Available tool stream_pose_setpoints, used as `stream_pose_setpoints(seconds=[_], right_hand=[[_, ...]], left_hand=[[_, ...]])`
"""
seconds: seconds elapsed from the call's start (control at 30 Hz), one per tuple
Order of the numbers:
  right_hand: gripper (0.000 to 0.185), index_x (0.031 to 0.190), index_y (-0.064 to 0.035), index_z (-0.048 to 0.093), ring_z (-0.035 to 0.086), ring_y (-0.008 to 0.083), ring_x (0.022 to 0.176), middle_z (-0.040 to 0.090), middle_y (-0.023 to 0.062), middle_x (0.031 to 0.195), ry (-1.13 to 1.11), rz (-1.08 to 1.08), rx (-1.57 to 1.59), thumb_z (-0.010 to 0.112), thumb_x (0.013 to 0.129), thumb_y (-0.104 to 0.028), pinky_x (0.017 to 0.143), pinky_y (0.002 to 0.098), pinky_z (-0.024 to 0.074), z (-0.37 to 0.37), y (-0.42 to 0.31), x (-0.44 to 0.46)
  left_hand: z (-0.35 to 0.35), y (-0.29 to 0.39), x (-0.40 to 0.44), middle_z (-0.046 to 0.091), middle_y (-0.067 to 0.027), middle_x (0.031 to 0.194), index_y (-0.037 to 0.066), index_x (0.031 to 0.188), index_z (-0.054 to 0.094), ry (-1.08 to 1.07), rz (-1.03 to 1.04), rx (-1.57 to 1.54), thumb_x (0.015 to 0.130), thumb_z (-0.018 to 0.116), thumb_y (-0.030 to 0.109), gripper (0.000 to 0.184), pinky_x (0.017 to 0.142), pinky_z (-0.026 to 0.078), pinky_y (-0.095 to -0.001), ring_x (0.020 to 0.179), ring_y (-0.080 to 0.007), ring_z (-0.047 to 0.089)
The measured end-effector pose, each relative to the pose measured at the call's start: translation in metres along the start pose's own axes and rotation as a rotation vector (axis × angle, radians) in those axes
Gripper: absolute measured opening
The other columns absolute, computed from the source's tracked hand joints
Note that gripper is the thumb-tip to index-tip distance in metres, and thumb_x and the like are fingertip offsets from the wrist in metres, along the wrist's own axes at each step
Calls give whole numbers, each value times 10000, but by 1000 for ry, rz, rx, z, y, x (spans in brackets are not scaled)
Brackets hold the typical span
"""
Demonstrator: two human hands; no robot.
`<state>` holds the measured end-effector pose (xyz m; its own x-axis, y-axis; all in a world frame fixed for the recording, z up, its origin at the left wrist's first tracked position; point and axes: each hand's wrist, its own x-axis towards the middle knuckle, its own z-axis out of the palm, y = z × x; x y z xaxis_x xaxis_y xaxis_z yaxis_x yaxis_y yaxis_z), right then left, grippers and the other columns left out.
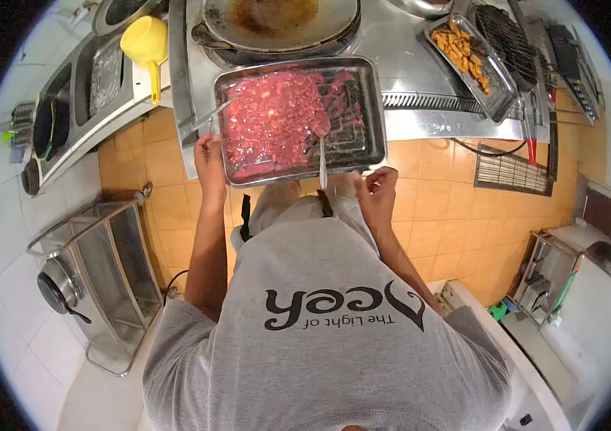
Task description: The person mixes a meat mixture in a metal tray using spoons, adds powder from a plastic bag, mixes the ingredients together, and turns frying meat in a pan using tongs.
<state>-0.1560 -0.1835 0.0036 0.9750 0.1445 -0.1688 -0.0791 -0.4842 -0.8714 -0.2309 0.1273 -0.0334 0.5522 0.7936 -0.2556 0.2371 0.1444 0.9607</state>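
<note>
Fig.: lg. tray (370, 136) w/ red mixture, at front edge of steel bench (420, 72), near side out past the edge. Your L hand (210, 159) is at the tray's near-L corner, grip narrow; rim contact n/c (not clear). Your R hand (377, 188) is just off the near-R corner, fingers curled, grip narrow; can't tell if it holds anything.

Handling: w/ the near side overhanging, a firm hold on both rims, L + R, kept level, suits the wet load best; a tilt could send juice over the lip. Spoon (323, 164) sticks out over the near rim, so sleeves & wrists are best kept clear of it, esp. on the R.

Contents: red mixture (269, 118) is wet, lumpy, heaped on the tray's L & mid; R part has smears only. 2nd metal utensil (212, 115) crosses the L rim. Beyond the tray: wok (237, 25) w/ brown residue or oil, can't tell which. Far R of it: sm. tray (497, 100) w/ browned pieces (464, 57). Far L: yellow dipper (144, 39), contents n/c.
</note>
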Motion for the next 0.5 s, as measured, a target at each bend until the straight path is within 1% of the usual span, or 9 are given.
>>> stream_pose_setpoints(seconds=[0.1, 0.13, 0.2, 0.23, 0.27, 0.3, 0.37, 0.4, 0.5], right_hand=[[517, 981, -13, 375, 609, 287, 619, 584, 115, 653, -259, -18, -332, 702, 737, -331, 559, 379, 480, 9, -69, -1], [556, 1019, -8, 369, 620, 366, 666, 619, 153, 681, -345, 15, -414, 700, 723, -343, 586, 440, 480, 18, -73, 3], [577, 1032, -5, 367, 617, 377, 671, 619, 159, 690, -409, 19, -436, 705, 716, -349, 584, 451, 479, 27, -73, 5], [587, 1038, -4, 366, 615, 383, 673, 619, 162, 695, -442, 19, -446, 708, 713, -352, 584, 457, 478, 30, -73, 6], [551, 1063, -3, 359, 608, 396, 680, 610, 194, 701, -451, 30, -419, 683, 724, -293, 596, 474, 477, 32, -74, 6], [537, 1079, -16, 353, 605, 403, 687, 607, 206, 706, -437, -4, -432, 669, 726, -269, 609, 480, 477, 35, -68, 7], [516, 1109, -40, 340, 599, 416, 701, 602, 231, 714, -407, -69, -464, 640, 730, -220, 633, 491, 476, 37, -53, 10], [420, 1098, -58, 417, 594, 422, 726, 601, 253, 746, -369, -2, -460, 591, 731, -167, 673, 499, 473, 33, -63, 9], [330, 1057, -65, 521, 596, 412, 743, 604, 252, 777, -366, -127, -526, 571, 747, -168, 687, 496, 476, 18, -56, 19]], left_hand=[[4, 9, 7, 442, -11, 877, -3, 1116, 457, 92, -10, -44, 865, 587, 246, 376, 747, 360, -224, 803, -99, 419], [2, 5, 15, 458, -19, 916, 9, 1122, 456, 107, 9, -50, 864, 586, 267, 387, 743, 368, -232, 813, -103, 434], [0, -2, 38, 489, -36, 995, 31, 1135, 453, 140, 52, -62, 862, 585, 308, 411, 735, 384, -250, 832, -113, 464], [0, 0, 46, 492, -32, 970, 32, 1114, 470, 134, 57, -53, 861, 586, 308, 391, 714, 383, -243, 819, -106, 463], [0, 2, 55, 495, -27, 946, 33, 1092, 487, 129, 62, -44, 860, 587, 308, 373, 693, 381, -237, 806, -99, 462], [0, 6, 61, 498, -22, 922, 34, 1071, 503, 122, 66, -36, 860, 588, 307, 356, 672, 379, -230, 793, -93, 461], [-3, 11, 70, 508, -6, 857, 37, 1007, 539, 51, 120, 82, 855, 595, 306, 314, 636, 369, -209, 753, -75, 459], [-1, 16, 72, 513, 2, 825, 38, 975, 557, 16, 148, 137, 852, 598, 305, 297, 618, 364, -198, 734, -66, 458], [-1, 28, 69, 530, 17, 773, 35, 927, 583, -65, 18, 90, 835, 629, 248, 237, 626, 371, -184, 713, -55, 465]])
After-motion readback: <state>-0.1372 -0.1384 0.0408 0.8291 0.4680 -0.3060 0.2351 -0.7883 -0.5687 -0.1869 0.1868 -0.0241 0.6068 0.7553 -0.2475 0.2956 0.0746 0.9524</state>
